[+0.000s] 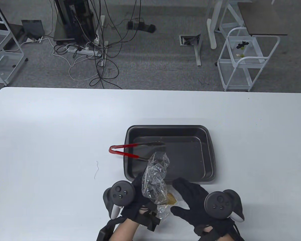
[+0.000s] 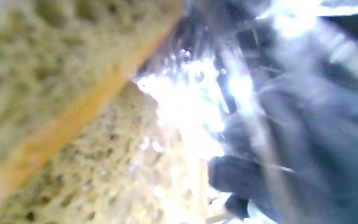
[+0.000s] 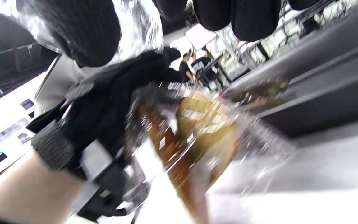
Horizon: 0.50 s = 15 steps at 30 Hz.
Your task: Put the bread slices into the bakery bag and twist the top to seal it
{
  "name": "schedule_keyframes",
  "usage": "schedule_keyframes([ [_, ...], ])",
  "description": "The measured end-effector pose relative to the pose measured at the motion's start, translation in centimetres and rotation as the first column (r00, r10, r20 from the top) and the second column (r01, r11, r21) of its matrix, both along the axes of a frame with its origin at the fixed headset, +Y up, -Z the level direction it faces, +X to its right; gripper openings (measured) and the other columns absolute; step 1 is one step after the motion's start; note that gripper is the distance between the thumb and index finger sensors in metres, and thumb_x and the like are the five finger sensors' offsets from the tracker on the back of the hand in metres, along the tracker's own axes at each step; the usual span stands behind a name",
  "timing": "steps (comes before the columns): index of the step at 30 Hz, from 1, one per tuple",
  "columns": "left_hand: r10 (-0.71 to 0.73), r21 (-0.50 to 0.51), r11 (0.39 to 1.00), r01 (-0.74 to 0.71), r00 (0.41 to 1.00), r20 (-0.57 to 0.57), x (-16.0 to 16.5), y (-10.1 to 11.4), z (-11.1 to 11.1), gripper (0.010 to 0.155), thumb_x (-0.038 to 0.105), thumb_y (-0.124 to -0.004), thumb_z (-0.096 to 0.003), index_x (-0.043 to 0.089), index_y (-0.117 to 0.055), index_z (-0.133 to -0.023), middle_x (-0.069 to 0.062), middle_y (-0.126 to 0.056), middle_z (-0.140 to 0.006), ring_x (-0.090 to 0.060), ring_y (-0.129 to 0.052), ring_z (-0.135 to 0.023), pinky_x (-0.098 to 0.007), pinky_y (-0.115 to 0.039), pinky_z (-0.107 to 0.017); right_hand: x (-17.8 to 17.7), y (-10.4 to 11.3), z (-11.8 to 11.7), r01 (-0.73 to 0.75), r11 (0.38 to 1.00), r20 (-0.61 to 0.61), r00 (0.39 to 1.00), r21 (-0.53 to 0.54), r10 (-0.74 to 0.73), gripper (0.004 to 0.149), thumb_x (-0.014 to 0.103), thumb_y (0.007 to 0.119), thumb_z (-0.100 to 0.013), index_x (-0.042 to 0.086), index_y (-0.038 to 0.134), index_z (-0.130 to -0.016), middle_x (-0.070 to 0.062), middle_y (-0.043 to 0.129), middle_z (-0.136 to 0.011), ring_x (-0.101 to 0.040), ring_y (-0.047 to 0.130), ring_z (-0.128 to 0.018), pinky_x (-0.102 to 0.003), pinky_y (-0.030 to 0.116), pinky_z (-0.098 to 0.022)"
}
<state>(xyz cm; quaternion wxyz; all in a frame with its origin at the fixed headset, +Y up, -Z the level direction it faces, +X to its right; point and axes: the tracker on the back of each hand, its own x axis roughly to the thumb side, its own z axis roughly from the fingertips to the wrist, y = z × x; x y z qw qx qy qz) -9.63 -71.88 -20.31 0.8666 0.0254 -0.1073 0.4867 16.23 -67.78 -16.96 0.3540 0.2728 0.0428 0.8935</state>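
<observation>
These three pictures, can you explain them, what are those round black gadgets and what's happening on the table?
Those gadgets are trackers strapped to the backs of two hands in black sensor gloves. One camera looks down at the white table; two blurry ones sit on the wrists. On the table lies a dark metal baking tray, with red-handled tongs resting across its left rim. The left hand grips a crinkled clear plastic bag with bread slices inside. The right hand is beside the bag with fingers spread.
</observation>
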Motion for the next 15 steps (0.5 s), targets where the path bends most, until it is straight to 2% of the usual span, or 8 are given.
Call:
schedule_keyframes([
  [4, -0.048, -0.078, 0.996, 0.051, 0.998, 0.045, 0.0, 0.7, -1.6, 0.054, 0.041, -0.076, -0.0572, 0.017, -0.063, -0.104, 0.003, -0.098, -0.058, -0.018, -0.100, -0.048, -0.059, -0.066, -0.075, 1.7, 0.6, -1.2, -0.040, 0.998, -0.008, 0.999, 0.040, 0.040, 0.112, 0.055, 0.092, -0.042, 0.029, 0.005, -0.109, -0.029, 0.015, -0.117, -0.066, 0.036, -0.103, -0.078, 0.033, -0.069],
  [6, -0.081, -0.104, 0.990, 0.091, 0.992, 0.093, -0.2, 1.1, -2.5, 0.053, 0.041, -0.076, -0.0562, 0.017, -0.066, -0.102, 0.004, -0.098, -0.054, -0.017, -0.101, -0.045, -0.058, -0.070, -0.074, 1.8, 0.8, -1.5, -0.066, 0.992, -0.039, 0.997, 0.110, 0.071, 0.117, 0.055, 0.094, -0.040, 0.032, -0.001, -0.105, -0.028, 0.009, -0.116, -0.065, 0.033, -0.104, -0.078, 0.032, -0.070],
  [9, -0.076, -0.163, 0.979, 0.118, 0.966, 0.246, -0.5, 1.8, -4.2, 0.053, 0.041, -0.077, -0.0550, 0.017, -0.069, -0.101, 0.005, -0.099, -0.051, -0.017, -0.101, -0.042, -0.056, -0.073, -0.072, 1.5, 1.7, -1.8, -0.097, 0.963, -0.045, 0.993, 0.253, 0.112, 0.121, 0.055, 0.096, -0.037, 0.034, -0.003, -0.103, -0.027, 0.007, -0.115, -0.065, 0.034, -0.105, -0.078, 0.034, -0.070],
  [11, -0.086, -0.200, 0.967, 0.158, 0.941, 0.328, -0.5, 2.1, -5.0, 0.053, 0.041, -0.078, -0.0543, 0.017, -0.070, -0.100, 0.004, -0.100, -0.050, -0.017, -0.102, -0.041, -0.056, -0.073, -0.072, 1.0, 2.3, -1.7, -0.124, 0.927, -0.019, 0.990, 0.355, 0.140, 0.123, 0.055, 0.097, -0.034, 0.035, -0.004, -0.101, -0.026, 0.007, -0.114, -0.064, 0.035, -0.105, -0.077, 0.035, -0.071],
  [15, -0.140, -0.248, 0.919, 0.306, 0.843, 0.520, -0.1, 2.8, -6.3, 0.053, 0.042, -0.078, -0.0538, 0.017, -0.071, -0.100, 0.005, -0.100, -0.050, -0.016, -0.102, -0.041, -0.055, -0.074, -0.072, -0.6, 3.4, -1.1, -0.236, 0.753, 0.057, 0.965, 0.614, 0.256, 0.127, 0.053, 0.100, -0.030, 0.035, -0.005, -0.099, -0.025, 0.008, -0.113, -0.063, 0.040, -0.105, -0.076, 0.039, -0.071],
])
